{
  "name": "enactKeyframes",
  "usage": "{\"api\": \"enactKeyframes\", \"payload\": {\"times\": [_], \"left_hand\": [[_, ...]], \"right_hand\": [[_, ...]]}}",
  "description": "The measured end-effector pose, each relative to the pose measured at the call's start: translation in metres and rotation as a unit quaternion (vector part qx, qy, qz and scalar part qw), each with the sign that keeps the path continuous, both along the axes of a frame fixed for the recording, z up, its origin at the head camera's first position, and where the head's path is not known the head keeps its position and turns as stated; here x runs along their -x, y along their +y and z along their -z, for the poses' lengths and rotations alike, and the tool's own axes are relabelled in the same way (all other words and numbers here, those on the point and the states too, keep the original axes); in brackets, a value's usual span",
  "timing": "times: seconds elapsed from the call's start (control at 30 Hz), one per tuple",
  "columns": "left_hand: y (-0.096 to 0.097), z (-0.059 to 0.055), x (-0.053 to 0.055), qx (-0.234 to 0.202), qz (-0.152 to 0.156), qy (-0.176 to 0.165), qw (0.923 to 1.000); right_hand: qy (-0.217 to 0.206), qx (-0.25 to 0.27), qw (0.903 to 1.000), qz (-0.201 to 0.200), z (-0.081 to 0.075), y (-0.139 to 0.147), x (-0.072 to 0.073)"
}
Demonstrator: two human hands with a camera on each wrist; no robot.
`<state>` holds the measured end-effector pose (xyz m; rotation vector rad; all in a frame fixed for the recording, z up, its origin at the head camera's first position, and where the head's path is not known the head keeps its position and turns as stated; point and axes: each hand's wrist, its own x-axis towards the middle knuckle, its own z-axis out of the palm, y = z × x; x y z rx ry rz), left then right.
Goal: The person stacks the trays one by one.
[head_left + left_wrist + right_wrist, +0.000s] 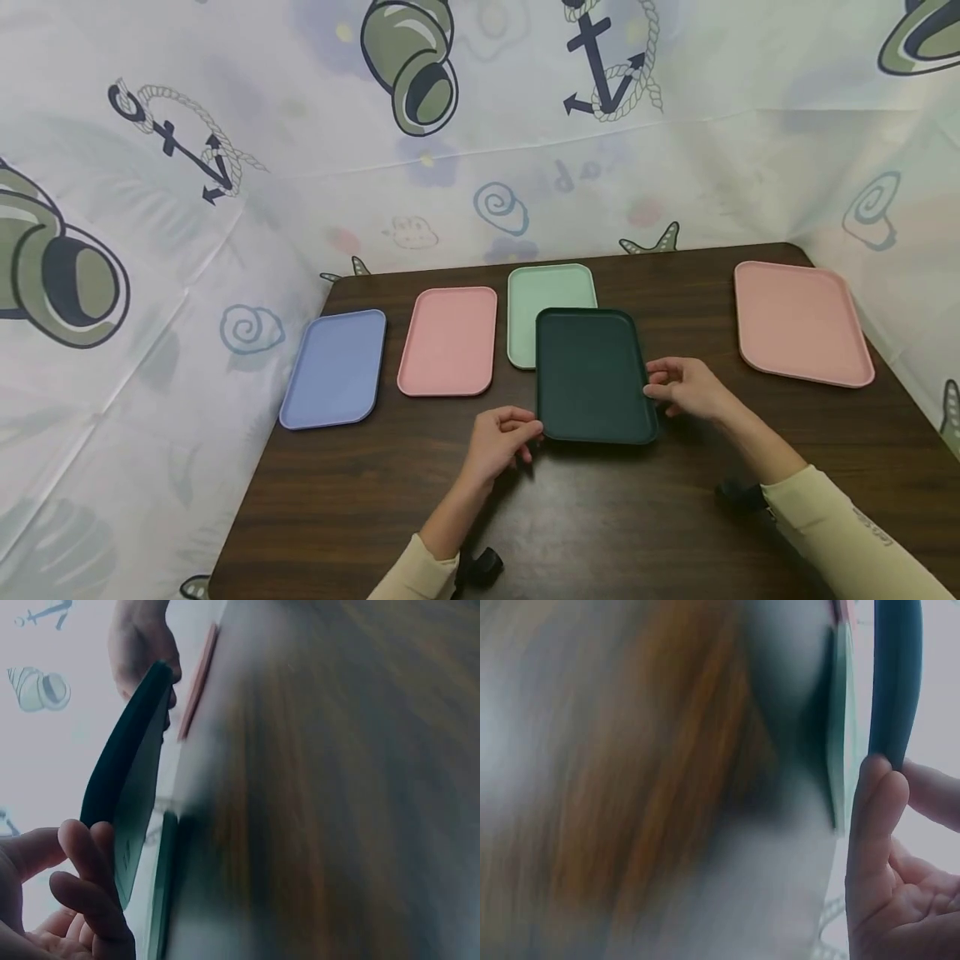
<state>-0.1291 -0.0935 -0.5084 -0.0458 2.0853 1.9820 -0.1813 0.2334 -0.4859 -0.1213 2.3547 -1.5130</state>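
Note:
A dark green tray (pixel 596 375) is held above the table between both hands, and its underside shows in the left wrist view. My left hand (pixel 501 442) pinches its near left corner between thumb and fingers. On the opposite side, my right hand (pixel 692 387) pinches the right edge, with fingertips (pixel 885 791) below and the thumb above. Behind the dark tray lies a light green tray (pixel 551 287), partly covered by it in the head view. A pink tray (pixel 447 342) lies left of that one.
A blue tray (pixel 333 368) lies at the table's left edge. At the far right is a larger salmon-pink tray (pixel 802 323). The dark wooden table (pixel 360 508) meets a patterned white cloth (pixel 300 150) at the back and sides.

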Motion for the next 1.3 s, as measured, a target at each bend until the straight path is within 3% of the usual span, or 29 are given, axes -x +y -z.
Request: {"api": "enactKeyframes", "payload": {"times": [0.2, 0.4, 0.57, 0.7, 0.87, 1.0, 1.17, 1.3], "left_hand": [[-0.026, 0.008, -0.004, 0.031, -0.029, -0.008, 0.9991], [-0.031, 0.01, 0.003, 0.071, -0.049, 0.029, 0.9958], [-0.03, 0.007, 0.01, 0.142, -0.045, 0.067, 0.9866], [-0.029, 0.002, 0.017, 0.22, -0.026, 0.096, 0.9704], [-0.026, -0.004, 0.026, 0.311, 0.004, 0.129, 0.9416], [-0.023, -0.008, 0.035, 0.353, 0.004, 0.167, 0.9205], [-0.021, -0.008, 0.046, 0.381, 0.001, 0.188, 0.9055], [-0.019, -0.007, 0.054, 0.396, 0.005, 0.189, 0.8987]], "right_hand": [[0.008, 0.01, 0.9999, -0.009, 0.003, -0.031, 0.004], [0.008, 0.011, 0.9999, -0.005, 0.009, -0.043, 0.012], [0.009, 0.013, 0.9999, 0.003, 0.014, -0.047, 0.022], [0.007, 0.017, 0.9998, 0.01, 0.015, -0.048, 0.031], [-0.001, 0.018, 0.9998, 0.011, 0.013, -0.048, 0.038], [-0.006, 0.026, 0.9996, 0.01, 0.013, -0.048, 0.043], [-0.004, 0.027, 0.9996, 0.012, 0.013, -0.048, 0.05], [-0.008, 0.027, 0.9995, 0.014, 0.013, -0.048, 0.056]]}}
